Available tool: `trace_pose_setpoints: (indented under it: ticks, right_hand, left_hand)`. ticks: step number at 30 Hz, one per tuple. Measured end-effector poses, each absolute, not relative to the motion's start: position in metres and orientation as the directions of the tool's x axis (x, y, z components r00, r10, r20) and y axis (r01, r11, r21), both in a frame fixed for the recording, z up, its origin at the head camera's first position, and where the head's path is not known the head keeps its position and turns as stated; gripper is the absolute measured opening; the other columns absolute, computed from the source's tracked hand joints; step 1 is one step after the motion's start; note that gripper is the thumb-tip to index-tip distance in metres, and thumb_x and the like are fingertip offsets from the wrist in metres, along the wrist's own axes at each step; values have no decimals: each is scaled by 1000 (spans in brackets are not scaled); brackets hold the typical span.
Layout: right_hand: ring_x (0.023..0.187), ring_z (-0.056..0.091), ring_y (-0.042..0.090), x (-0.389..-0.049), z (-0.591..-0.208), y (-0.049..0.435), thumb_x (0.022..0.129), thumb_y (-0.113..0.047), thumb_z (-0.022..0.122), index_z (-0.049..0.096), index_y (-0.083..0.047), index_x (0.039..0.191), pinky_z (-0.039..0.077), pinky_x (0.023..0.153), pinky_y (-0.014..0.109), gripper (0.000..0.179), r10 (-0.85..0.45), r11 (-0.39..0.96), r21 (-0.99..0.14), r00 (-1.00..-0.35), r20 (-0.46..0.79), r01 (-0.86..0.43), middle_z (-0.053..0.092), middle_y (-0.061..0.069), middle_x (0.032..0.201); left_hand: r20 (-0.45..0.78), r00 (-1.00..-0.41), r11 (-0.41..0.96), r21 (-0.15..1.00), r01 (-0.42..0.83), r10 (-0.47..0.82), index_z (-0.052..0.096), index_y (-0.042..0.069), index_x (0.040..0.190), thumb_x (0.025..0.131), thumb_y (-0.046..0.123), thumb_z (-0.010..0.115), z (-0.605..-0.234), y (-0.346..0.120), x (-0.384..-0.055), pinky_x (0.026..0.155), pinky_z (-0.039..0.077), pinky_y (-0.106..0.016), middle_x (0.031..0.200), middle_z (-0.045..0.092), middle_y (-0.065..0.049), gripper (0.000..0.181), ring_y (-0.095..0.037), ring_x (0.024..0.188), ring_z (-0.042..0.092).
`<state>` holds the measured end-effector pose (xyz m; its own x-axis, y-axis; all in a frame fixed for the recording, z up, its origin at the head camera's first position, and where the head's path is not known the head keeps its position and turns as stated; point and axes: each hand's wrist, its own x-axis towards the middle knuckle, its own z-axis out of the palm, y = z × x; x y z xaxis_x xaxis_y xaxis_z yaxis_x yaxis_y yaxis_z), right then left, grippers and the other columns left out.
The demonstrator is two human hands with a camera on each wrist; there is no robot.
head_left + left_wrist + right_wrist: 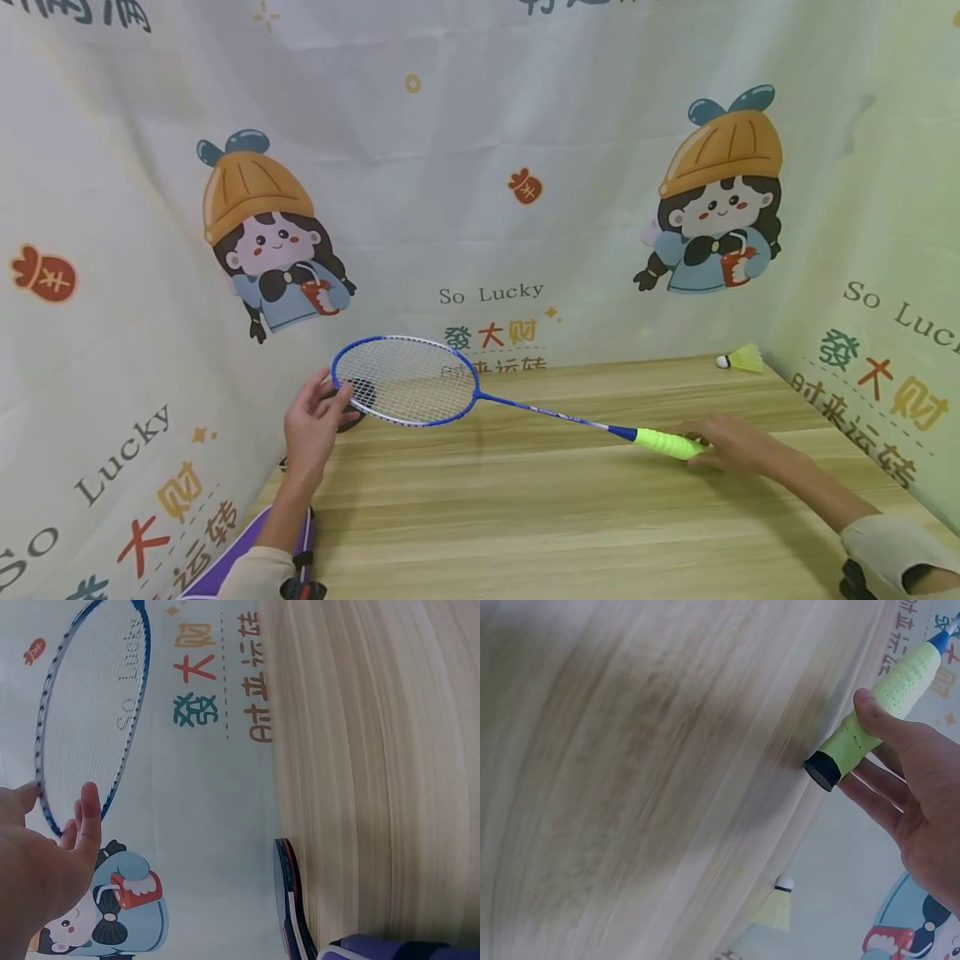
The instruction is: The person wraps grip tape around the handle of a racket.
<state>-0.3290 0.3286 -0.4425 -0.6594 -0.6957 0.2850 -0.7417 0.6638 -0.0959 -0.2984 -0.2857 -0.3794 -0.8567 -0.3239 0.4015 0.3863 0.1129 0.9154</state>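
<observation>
A badminton racket (pixel 540 411) with a blue and white frame is held in the air above the wooden table, its head to the left. My left hand (pixel 313 421) holds the far end of the head, thumb and fingers on either side of the frame (pixel 133 724) in the left wrist view. Around the yellow-green grip (pixel 663 443) are the fingers of my right hand (pixel 738 446). In the right wrist view, thumb and fingers hold the handle (pixel 907 682) close to its black end cap (pixel 823 771).
A yellow shuttlecock (pixel 742 359) with a white tip lies at the table's back right. Behind the strings, a dark object (pixel 349 421) is partly hidden. A purple case (pixel 243 554) is at the front left. Printed cloth (pixel 465 208) walls the table's back and sides.
</observation>
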Motion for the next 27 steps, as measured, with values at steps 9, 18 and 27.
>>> trace_pose_setpoints:
  ticks: [9, 18, 27]
  right_hand:
    - [82, 71, 20, -329, -441, 351, 81, -26, 88, 74, 0, 115, 58, 70, 38, 45, -683, 693, -51, -678, 272, -719, 77, 7, 98]
    - [89, 71, 25, -324, -443, 363, 80, -29, 89, 75, -7, 119, 56, 70, 39, 47, -614, 768, -36, -751, 241, -639, 77, 9, 107]
    - [90, 72, 31, -330, -444, 367, 79, -27, 89, 75, -8, 118, 57, 70, 44, 45, -593, 787, -40, -772, 227, -616, 77, 12, 109]
  left_hand:
    - [307, -942, 406, 885, 230, -137, 50, 14, 155, 94, 28, 80, -398, -301, -301, 76, 59, -22, 143, 55, -23, 70, -9, 86, 74]
    - [146, -985, 540, 824, 171, 90, 40, -1, 157, 85, 9, 86, -421, -298, -303, 76, 59, -34, 157, 36, -37, 86, -30, 89, 74]
    - [93, -981, 754, 629, 190, 169, 50, -12, 145, 70, 14, 96, -434, -291, -302, 89, 56, -46, 124, 64, -36, 92, -32, 78, 72]
